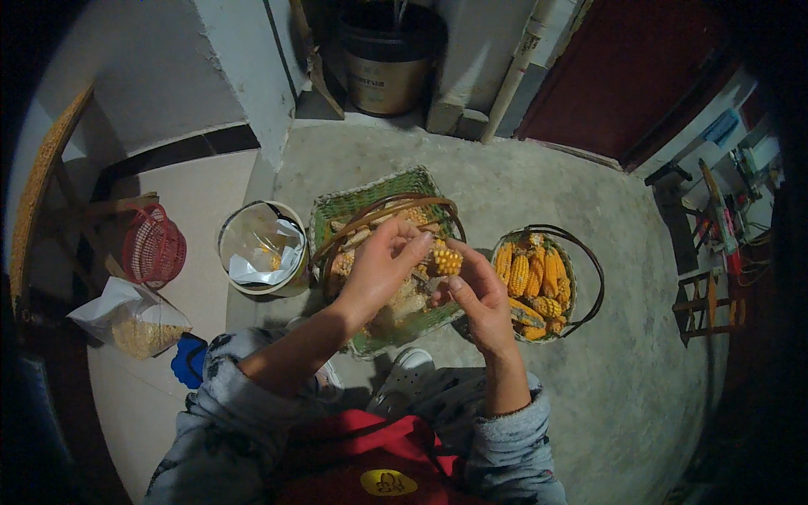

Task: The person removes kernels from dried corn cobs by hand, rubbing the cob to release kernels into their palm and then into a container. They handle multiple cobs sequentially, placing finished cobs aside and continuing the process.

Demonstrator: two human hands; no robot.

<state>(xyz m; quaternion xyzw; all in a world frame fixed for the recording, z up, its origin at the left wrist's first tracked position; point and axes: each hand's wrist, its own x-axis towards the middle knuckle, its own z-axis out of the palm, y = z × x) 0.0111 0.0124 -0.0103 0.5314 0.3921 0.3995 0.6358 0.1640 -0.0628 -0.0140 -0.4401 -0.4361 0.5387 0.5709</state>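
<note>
A partly shelled yellow corn cob [447,259] is held above a green-and-white woven basket [379,189]. My right hand [486,297] grips the cob from its right side, thumb low and fingers behind. My left hand [382,268] is at the cob's upper left end with its thumb tip close against it; whether it also grips the cob is hidden. Inside the basket below lie bare cobs and loose, pale husk-like bits, partly covered by my hands. The basket's brown handles [404,203] arch over its far half.
A round basket [571,290] of yellow corn cobs sits to the right, its dark handle tipped outward. On the left are a lined bucket [265,287], a red plastic basket [154,246] and a bag of kernels [142,331]. A large bucket [388,76] stands by the wall.
</note>
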